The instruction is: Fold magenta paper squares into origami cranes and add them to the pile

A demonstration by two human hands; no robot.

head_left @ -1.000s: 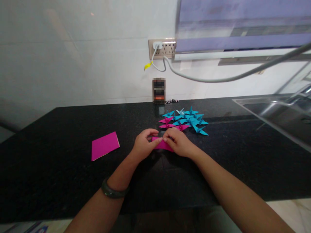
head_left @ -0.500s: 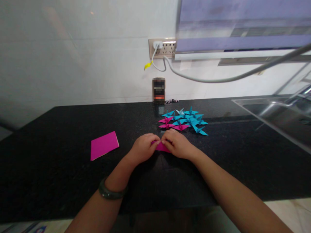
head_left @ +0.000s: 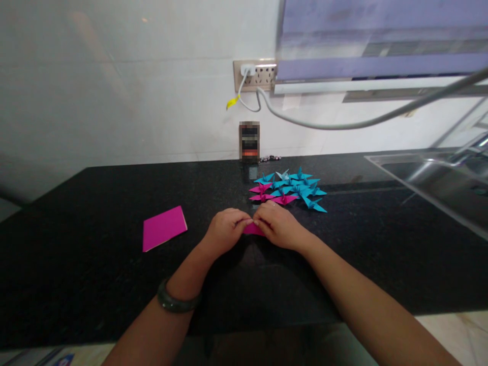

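Note:
Both of my hands meet over a folded pink paper lying on the black counter. My left hand has its fingers curled and pinched on the paper's left part. My right hand presses and pinches the right part. Most of the paper is hidden under my fingers. A dark bracelet sits on my left wrist.
A stack of pink paper squares lies to the left. Several blue and pink paper cranes cluster just behind my hands. A small dark box leans at the wall under a socket strip. A metal sink is at the right.
My hands have drawn closer together over the pink paper, so less of it shows than a second ago. Nothing else has moved.

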